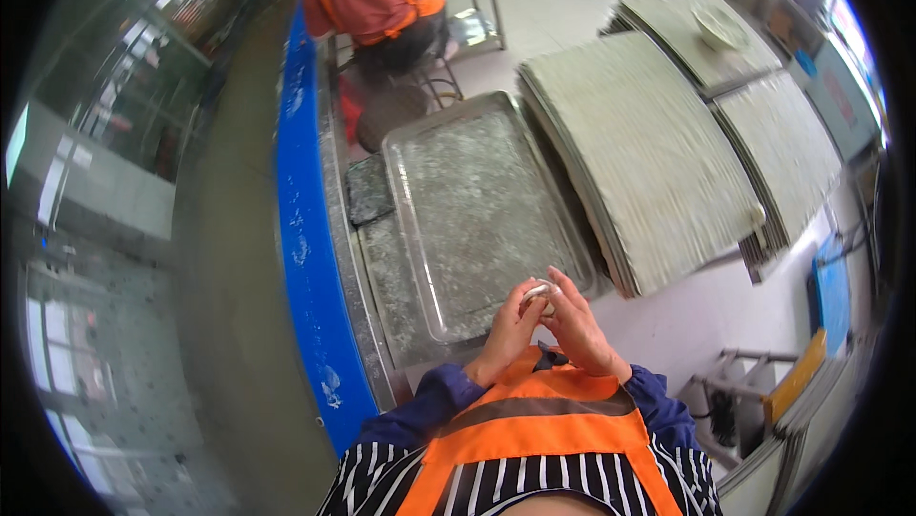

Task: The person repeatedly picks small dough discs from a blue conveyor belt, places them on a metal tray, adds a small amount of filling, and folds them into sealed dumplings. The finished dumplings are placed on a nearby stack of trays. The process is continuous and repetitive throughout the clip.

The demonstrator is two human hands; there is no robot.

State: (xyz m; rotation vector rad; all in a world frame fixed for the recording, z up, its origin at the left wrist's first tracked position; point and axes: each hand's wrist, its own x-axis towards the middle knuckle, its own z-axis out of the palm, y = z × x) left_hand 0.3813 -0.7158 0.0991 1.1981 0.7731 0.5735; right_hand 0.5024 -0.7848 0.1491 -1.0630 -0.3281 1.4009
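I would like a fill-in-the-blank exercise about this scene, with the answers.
The small piece between the left hand and the right hand looks ____ in colour.
The wearer's apron is mostly ____ in colour.
The rectangular tray lies to the ____ of the largest stack.

Missing words: white; orange; left.

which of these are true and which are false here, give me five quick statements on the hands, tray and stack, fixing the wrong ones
1. The left hand and right hand meet around a small whitish piece. True.
2. The metal tray lies left of the large pale-topped stack. True.
3. The right hand lies flat on that stack. False: its fingers are at the whitish piece.
4. A blue rail runs left of the tray. True.
5. The tray is round. False: it is rectangular.
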